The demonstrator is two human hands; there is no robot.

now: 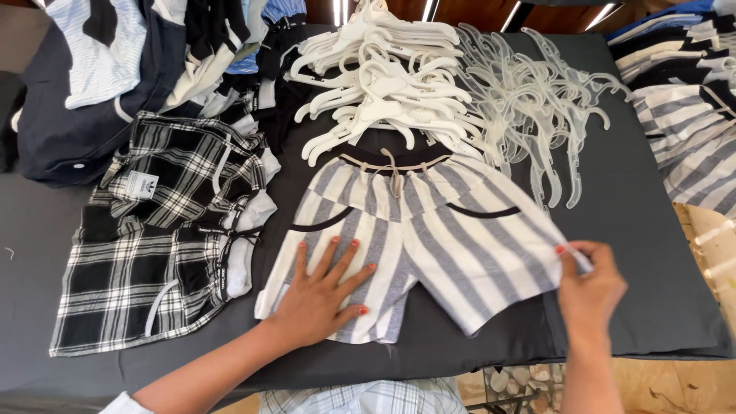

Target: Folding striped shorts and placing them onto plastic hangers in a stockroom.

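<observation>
A pair of grey-and-white striped shorts [429, 222] with a dark waistband and drawstring lies flat on the dark grey table [652, 253]. My left hand [322, 291] rests flat, fingers spread, on the shorts' left leg. My right hand [589, 285] pinches the outer hem of the right leg at the shorts' right edge.
A stack of black-and-white plaid shorts [153, 238] lies to the left. White plastic hangers [383, 77] and clear hangers [537, 115] are piled behind the shorts. More folded striped garments [690, 100] sit at the far right, and dark clothes [92, 84] at the far left.
</observation>
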